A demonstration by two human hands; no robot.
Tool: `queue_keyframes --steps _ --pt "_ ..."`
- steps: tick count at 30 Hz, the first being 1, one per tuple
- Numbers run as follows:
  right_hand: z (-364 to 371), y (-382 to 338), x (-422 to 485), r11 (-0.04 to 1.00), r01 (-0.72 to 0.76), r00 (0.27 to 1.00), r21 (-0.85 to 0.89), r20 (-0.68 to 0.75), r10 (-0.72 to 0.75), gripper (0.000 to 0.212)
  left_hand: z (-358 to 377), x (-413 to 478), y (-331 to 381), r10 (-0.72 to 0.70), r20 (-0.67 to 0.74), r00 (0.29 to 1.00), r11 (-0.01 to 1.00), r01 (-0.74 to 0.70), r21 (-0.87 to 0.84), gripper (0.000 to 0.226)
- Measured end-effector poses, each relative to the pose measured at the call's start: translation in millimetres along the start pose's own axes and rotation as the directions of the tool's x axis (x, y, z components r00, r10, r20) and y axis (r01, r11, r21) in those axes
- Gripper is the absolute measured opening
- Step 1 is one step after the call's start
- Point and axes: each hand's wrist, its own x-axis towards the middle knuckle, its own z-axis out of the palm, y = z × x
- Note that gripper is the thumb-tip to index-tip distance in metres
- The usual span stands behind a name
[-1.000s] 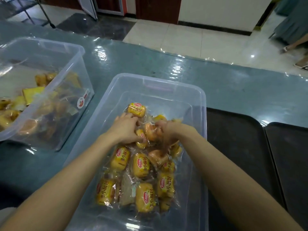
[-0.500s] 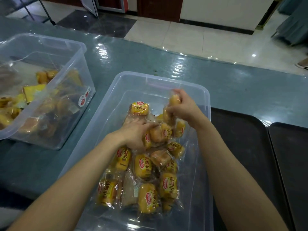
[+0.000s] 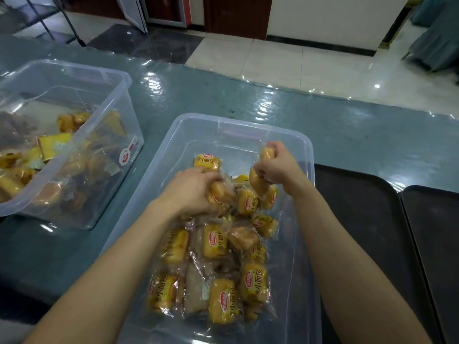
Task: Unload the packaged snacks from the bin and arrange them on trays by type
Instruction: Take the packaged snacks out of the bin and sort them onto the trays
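Both hands grip snack packs: left hand (image 3: 192,192) in the bin (image 3: 306,145), right hand (image 3: 275,167) above.

The bread packets (image 3: 215,242) in the clear, colourless plastic bin (image 3: 301,247) are golden yellow with a red oval logo and dark characters inside transparent wrap, while one cake (image 3: 242,238) among them is plain brownish-tan and a flat packet (image 3: 196,289) is pale beige. The second clear bin (image 3: 99,145) carries a red-and-white sticker (image 3: 125,157) on its wall and shows yellow and orange-brown snacks (image 3: 53,145) inside. The tabletop (image 3: 347,135) is glossy blue-green, the two trays (image 3: 360,219) are black, and the floor tiles (image 3: 285,60) are cream beside dark grey ones
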Motion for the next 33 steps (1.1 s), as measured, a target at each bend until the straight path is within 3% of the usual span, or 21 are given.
queue_keyframes --steps 3,6,10,14,18,21,25,28,33 --pt "3 2 0 0.989 -0.042 0.999 -0.141 0.025 0.046 0.082 -4 1 -8 -0.093 -0.020 0.995 0.994 0.092 -0.066 0.089" --pt "9 5 -3 0.928 -0.036 0.974 -0.372 0.194 0.116 0.078 0 1 -6 -0.096 -0.046 0.994 0.993 0.099 0.064 0.092" --pt "16 11 -8 0.772 0.020 0.897 -0.636 0.352 0.267 0.079 5 -1 -9 0.071 -0.018 0.997 0.941 -0.061 0.334 0.112" --pt "24 13 -7 0.671 0.073 0.874 -0.738 0.371 0.313 0.086 26 -2 0 0.153 0.028 0.988 0.938 -0.154 0.311 0.104" --pt "30 21 -5 0.617 0.072 0.873 -0.784 0.349 0.341 0.116 28 3 5 0.175 -0.010 0.985 0.926 -0.161 0.340 0.091" --pt "29 21 -6 0.611 0.059 0.886 -0.790 0.324 0.332 0.119 17 11 4 0.179 -0.070 0.981 0.906 -0.137 0.400 0.083" --pt "28 17 -9 0.617 0.078 0.888 -0.783 0.336 0.315 0.116 3 31 -8 0.125 0.111 0.986 0.942 -0.153 0.300 0.097" --pt "24 12 -10 0.666 0.069 0.900 -0.743 0.335 0.280 0.111 -11 49 -8 0.028 0.245 0.969 0.959 -0.094 0.266 0.103" --pt "15 7 -10 0.845 0.024 0.950 -0.534 0.276 0.147 0.105 -16 60 -9 -0.010 0.265 0.964 0.970 -0.054 0.236 0.085"
